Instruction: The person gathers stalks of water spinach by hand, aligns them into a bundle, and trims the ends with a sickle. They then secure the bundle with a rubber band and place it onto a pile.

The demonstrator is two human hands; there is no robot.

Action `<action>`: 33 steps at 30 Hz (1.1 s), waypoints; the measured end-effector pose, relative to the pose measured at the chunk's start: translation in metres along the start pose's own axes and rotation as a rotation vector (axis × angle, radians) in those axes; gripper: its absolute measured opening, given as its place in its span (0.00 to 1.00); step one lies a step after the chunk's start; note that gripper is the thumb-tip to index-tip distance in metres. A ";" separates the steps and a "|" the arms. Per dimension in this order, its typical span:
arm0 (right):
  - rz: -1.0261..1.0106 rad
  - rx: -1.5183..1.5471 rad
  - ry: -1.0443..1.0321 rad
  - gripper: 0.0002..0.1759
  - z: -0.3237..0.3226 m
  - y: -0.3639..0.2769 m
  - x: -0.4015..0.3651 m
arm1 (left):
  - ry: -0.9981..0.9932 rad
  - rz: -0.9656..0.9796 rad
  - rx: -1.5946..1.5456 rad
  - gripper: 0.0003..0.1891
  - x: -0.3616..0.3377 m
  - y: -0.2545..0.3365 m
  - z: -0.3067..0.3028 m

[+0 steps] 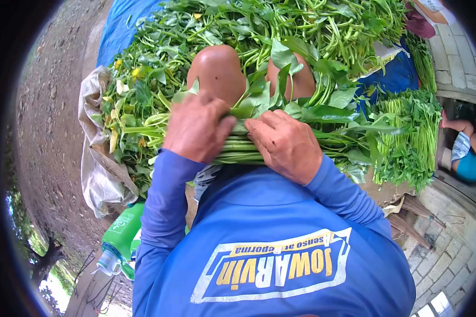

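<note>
Shirt: blue, long-sleeved top (259, 198) is filling the near end of my view; print (272, 267) is appearing upside down to me, reading "JowARvin" with "Asenso at" and a folded word showing "eporma".
Left hand: left hand (198, 127) is sitting palm-down, knuckles up, forearm angling in; motion blur is hiding the fingertips, so I'm not able to tell what it's pinching.
Right hand: right hand (285, 145) is bending at the wrist, back up, fingers curling together and pressing onto the stems.
Stem bundle: green stem bundle (240, 153) is lying across the lap, below both hands, leafy ends pointing right.
Knees: bare knees (217, 71) are rising just beyond the hands.
Loose greens: leafy pile (322, 26) is spreading around and past the knees.
Stacked greens: tidier stack (407, 137) is resting at right.
Bottle: green bottle (124, 230) is standing out at lower left; I'm not managing to read its pale label.
Bag: blue-and-white bag (386, 79) is showing print, mostly hidden from me.
Sack: pale sack (103, 179) is edging the pile at left.
Far right: another person in a teal top (468, 166) is showing near paving (447, 264).
</note>
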State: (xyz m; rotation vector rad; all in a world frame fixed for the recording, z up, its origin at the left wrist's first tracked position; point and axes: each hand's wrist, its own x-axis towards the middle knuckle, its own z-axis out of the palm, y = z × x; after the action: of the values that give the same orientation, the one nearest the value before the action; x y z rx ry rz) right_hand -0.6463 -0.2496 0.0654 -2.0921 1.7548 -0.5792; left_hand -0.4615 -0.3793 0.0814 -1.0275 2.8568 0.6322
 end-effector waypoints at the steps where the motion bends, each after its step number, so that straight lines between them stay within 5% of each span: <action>1: -0.012 -0.041 0.060 0.14 0.000 0.001 0.003 | 0.035 0.049 -0.098 0.11 0.001 0.000 0.006; 5: -0.091 -0.083 0.178 0.18 0.001 0.018 0.009 | 0.015 0.205 -0.294 0.10 -0.004 -0.001 0.021; 7: -0.083 -0.053 -0.044 0.20 -0.011 0.027 0.009 | -0.084 0.182 -0.244 0.10 -0.005 0.000 0.016; 8: -0.065 -0.042 -0.174 0.22 -0.019 0.029 0.009 | 0.043 0.283 -0.221 0.16 -0.007 -0.006 0.022; 12: -0.137 -0.080 0.007 0.14 -0.012 0.026 -0.006 | 0.190 0.129 -0.361 0.30 -0.003 -0.004 0.023; 15: -0.093 0.010 0.115 0.14 -0.007 0.019 -0.016 | 0.003 -0.073 -0.354 0.30 0.006 0.008 0.009; 18: -0.066 -0.006 0.144 0.14 -0.004 0.016 -0.019 | -0.145 -0.010 -0.025 0.34 0.035 0.011 0.013; 23: -0.050 -0.013 0.236 0.13 -0.002 0.015 -0.022 | -0.454 -0.186 0.092 0.47 0.092 0.055 0.005; 25: -0.037 0.012 0.274 0.12 -0.005 0.015 -0.024 | -0.590 -0.085 -0.070 0.43 0.103 0.053 0.004; 30: 0.176 0.187 0.254 0.16 0.001 0.026 -0.025 | -0.624 0.301 -0.913 0.27 0.114 -0.055 0.135; 33: 0.347 0.274 0.162 0.14 0.023 0.058 -0.017 | -0.906 0.140 -0.342 0.42 0.110 -0.001 0.071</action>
State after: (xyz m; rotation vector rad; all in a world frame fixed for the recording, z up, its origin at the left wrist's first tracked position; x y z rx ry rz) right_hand -0.6858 -0.2422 0.0152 -1.5516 1.9415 -0.8472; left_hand -0.5538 -0.4187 -0.0030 -0.3750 2.0533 1.2343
